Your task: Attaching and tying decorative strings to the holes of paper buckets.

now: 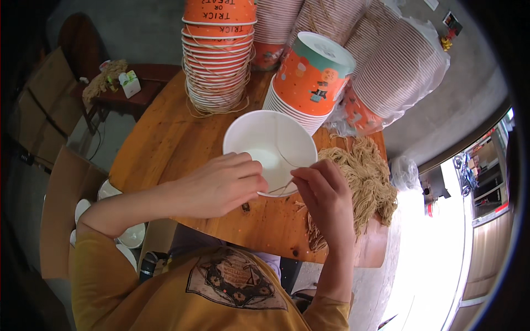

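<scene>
A round paper bucket (251, 135) with a white inside stands mouth toward me on the wooden table, between my hands. My left hand (234, 185) is closed at its near left rim; what its fingertips grip is hidden. My right hand (326, 187) pinches a thin tan cord (285, 157) at the near right rim. Part of this cord loops across the bucket's inside and a short piece shows between the two hands. Beside my right hand lies a heap of tan cords (359, 185).
Nested orange buckets with cord handles (218, 66) stand at the far left of the table (160, 154). Another stack, topped by an upturned orange and green bucket (312, 71), is behind the open one. Plastic-wrapped stacks (395, 77) lean far right. A cardboard box (61, 209) with white buckets sits left.
</scene>
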Tool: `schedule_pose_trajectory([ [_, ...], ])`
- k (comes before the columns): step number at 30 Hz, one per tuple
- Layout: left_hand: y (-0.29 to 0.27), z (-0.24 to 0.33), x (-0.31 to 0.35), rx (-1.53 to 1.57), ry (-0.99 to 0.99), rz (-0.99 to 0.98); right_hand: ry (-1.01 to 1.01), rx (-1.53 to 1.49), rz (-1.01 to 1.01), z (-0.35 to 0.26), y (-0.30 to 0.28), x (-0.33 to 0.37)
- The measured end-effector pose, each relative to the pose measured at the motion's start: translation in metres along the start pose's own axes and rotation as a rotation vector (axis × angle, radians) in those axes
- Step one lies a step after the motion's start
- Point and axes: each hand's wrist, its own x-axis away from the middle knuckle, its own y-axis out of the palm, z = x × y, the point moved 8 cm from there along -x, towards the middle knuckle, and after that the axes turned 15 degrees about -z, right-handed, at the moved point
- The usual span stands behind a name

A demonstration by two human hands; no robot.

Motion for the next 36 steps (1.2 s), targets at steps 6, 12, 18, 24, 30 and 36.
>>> schedule_pose_trajectory([
  [6, -0.011, -0.007, 0.009, -0.020, -0.033, 0.037, -0.008, -0.117, -0.153, 0.001, 0.031, -0.021],
  [12, -0.003, -0.015, -0.007, 0.059, -0.268, 0.053, 0.139, -0.253, -0.255, 0.012, 0.045, -0.030],
  [18, 0.006, -0.025, -0.017, 0.029, -0.349, -0.019, 0.148, -0.219, -0.225, 0.013, 0.043, -0.029],
  [24, 0.005, -0.012, -0.010, 0.098, -0.209, -0.042, 0.218, -0.118, -0.140, 0.013, 0.041, -0.028],
  [30, 0.003, 0.000, 0.012, 0.019, 0.031, 0.050, 0.243, -0.076, -0.103, 0.011, 0.041, -0.031],
  [36, -0.030, -0.010, 0.039, -0.174, 0.040, 0.123, 0.086, -0.378, -0.110, -0.012, 0.020, -0.033],
])
